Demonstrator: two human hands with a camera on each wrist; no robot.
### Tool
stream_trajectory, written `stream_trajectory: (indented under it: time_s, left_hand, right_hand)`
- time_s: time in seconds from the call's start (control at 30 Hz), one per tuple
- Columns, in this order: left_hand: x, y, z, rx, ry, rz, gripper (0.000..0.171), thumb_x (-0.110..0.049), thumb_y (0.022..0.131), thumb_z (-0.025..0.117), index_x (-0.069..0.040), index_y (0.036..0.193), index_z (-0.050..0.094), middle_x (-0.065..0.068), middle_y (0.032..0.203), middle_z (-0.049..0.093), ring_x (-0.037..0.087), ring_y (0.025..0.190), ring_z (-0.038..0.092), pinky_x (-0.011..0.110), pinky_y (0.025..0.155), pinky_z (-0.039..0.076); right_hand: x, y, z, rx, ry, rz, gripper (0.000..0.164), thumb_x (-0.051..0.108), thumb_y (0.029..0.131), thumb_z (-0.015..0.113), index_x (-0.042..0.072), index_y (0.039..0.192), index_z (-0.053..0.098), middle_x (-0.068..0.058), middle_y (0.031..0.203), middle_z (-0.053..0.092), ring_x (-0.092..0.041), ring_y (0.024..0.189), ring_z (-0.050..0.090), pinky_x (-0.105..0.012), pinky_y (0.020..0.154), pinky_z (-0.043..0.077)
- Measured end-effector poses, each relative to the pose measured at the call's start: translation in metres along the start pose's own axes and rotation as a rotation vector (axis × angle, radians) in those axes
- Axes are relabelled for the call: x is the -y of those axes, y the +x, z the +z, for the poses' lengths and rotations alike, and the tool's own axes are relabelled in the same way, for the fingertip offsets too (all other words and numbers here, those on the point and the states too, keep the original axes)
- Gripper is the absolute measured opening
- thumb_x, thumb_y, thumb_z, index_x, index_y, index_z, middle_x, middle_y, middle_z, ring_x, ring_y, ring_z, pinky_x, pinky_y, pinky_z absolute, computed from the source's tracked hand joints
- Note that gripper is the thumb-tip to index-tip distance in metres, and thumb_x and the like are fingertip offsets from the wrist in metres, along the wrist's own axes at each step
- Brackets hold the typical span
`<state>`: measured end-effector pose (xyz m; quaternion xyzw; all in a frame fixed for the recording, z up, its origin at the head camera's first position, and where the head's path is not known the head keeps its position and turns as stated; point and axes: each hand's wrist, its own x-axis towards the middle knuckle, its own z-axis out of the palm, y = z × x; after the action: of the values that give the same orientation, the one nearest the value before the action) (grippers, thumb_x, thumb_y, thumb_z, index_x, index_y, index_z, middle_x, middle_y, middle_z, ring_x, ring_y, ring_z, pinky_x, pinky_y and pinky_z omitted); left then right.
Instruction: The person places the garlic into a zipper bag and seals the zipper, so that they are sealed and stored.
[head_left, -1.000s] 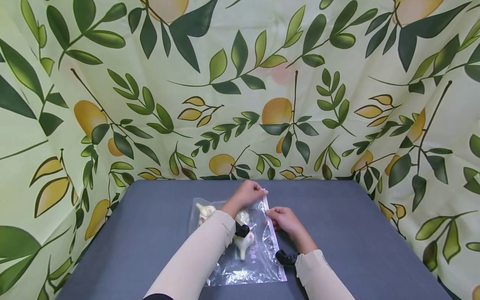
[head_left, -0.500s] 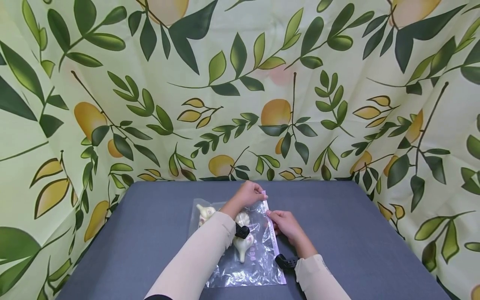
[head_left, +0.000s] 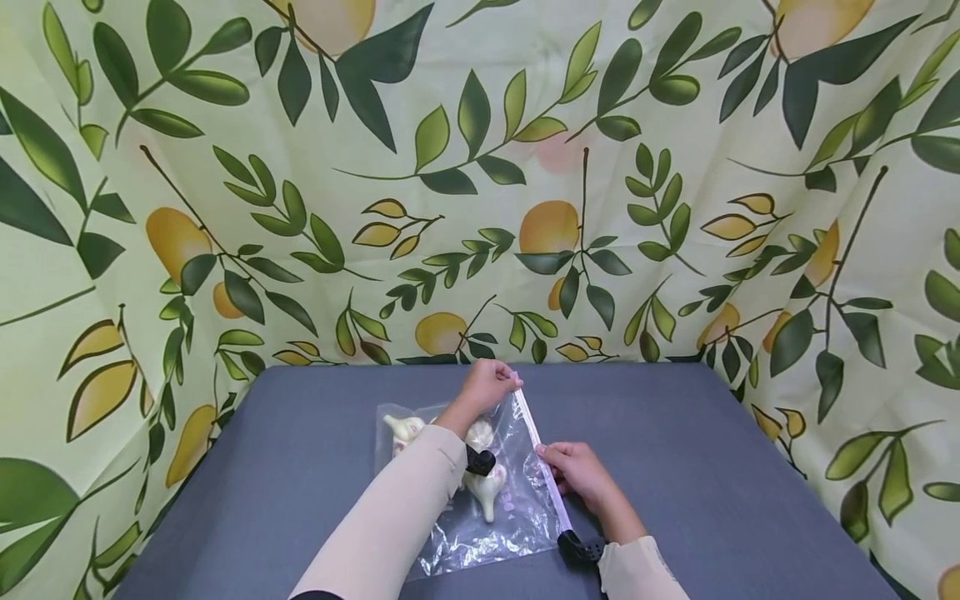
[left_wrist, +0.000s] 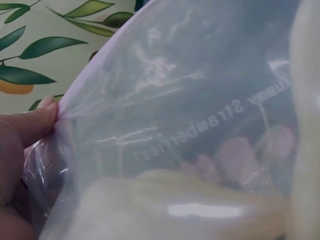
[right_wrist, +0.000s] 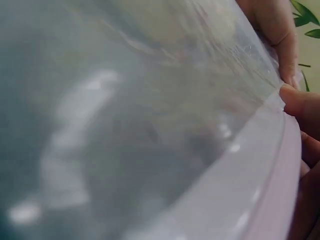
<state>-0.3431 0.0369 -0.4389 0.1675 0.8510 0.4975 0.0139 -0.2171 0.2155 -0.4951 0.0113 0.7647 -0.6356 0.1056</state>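
A clear zip bag (head_left: 517, 508) with a pink zip strip (head_left: 542, 458) along its right edge lies under both forearms. Inside are several garlic bulbs (head_left: 487, 487), some hidden behind the left arm. My left hand (head_left: 487, 385) pinches the far end of the strip between thumb and fingers. Lower down the same strip, my right hand (head_left: 581, 473) grips it with the thumb on top. Up close in the left wrist view, the taut plastic shows printed strawberries (left_wrist: 237, 160) and mirrored lettering. In the right wrist view the strip curves down from the right thumb, with the left hand just beyond.
A grey cloth-covered table (head_left: 300, 467) carries the bag. Behind it and at both sides hangs a fabric backdrop (head_left: 480, 208) printed with leaves and fruit. Black wrist devices (head_left: 480, 460) sit on both wrists, the right one close over the strip's near end.
My right hand has slid along the strip toward the near end. My left hand has drawn the far end slightly left, and the bag's near edge now slants.
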Motion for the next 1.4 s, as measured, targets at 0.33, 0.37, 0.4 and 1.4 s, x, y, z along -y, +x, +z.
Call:
stream_trajectory:
  time_s: [0.33, 0.37, 0.4, 1.4]
  left_hand:
    - [-0.004, -0.002, -0.007, -0.030, 0.009, 0.010, 0.014, -0.019, 0.084, 0.077, -0.006, 0.085, 0.072, 0.004, 0.080, 0.072, 0.009, 0.068, 0.060, 0.023, 0.063, 0.050]
    - [-0.005, -0.002, -0.007, -0.036, 0.009, 0.013, 0.014, -0.018, 0.084, 0.078, -0.006, 0.085, 0.072, 0.004, 0.080, 0.072, 0.009, 0.067, 0.060, 0.023, 0.063, 0.050]
    - [-0.005, -0.002, -0.007, -0.042, 0.014, 0.015, 0.014, -0.019, 0.084, 0.078, -0.006, 0.085, 0.072, 0.004, 0.080, 0.072, 0.009, 0.066, 0.059, 0.023, 0.062, 0.050]
    - [0.001, -0.002, -0.009, -0.083, -0.040, -0.012, 0.012, -0.020, 0.086, 0.076, -0.008, 0.084, 0.071, 0.004, 0.086, 0.072, 0.014, 0.074, 0.063, 0.027, 0.068, 0.053]
  right_hand:
    - [-0.005, -0.013, 0.009, -0.101, 0.052, -0.051, 0.032, 0.023, 0.096, 0.062, -0.007, 0.108, 0.063, 0.001, 0.075, 0.064, -0.011, 0.062, 0.060, -0.028, 0.054, 0.052]
    - [-0.005, -0.013, 0.010, -0.117, 0.058, -0.062, 0.032, 0.022, 0.096, 0.062, -0.007, 0.111, 0.062, 0.000, 0.078, 0.065, -0.012, 0.063, 0.061, -0.028, 0.055, 0.053]
    - [-0.005, -0.014, 0.011, -0.133, 0.059, -0.069, 0.031, 0.021, 0.096, 0.063, -0.006, 0.112, 0.062, -0.001, 0.080, 0.066, -0.012, 0.064, 0.062, -0.028, 0.057, 0.053]
    - [-0.005, -0.041, 0.003, 0.007, 0.213, 0.027, 0.019, 0.011, 0.095, 0.056, -0.005, 0.098, 0.065, -0.004, 0.078, 0.073, -0.012, 0.071, 0.070, -0.023, 0.062, 0.056]
